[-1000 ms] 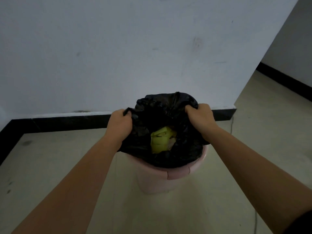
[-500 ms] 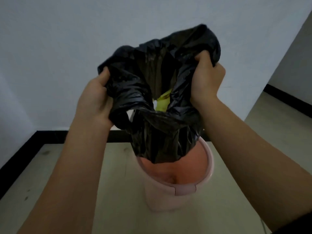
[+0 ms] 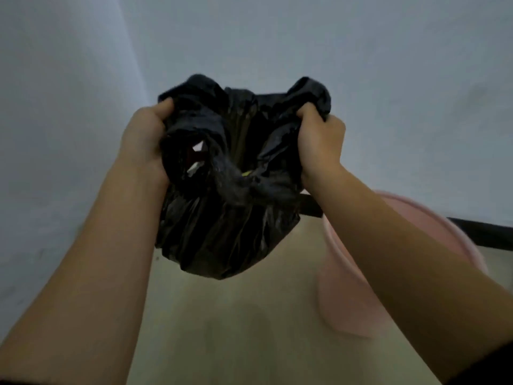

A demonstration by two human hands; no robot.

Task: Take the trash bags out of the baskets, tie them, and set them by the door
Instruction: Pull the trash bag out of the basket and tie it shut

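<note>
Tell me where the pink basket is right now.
In the head view, the pink basket stands on the floor at the right, partly hidden behind the right forearm, below and right of the black trash bag.

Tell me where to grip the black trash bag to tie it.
Grip the bunched rim at the top of the black trash bag, one side each, as the left hand and right hand do: its load hangs below, its mouth gapes.
</note>
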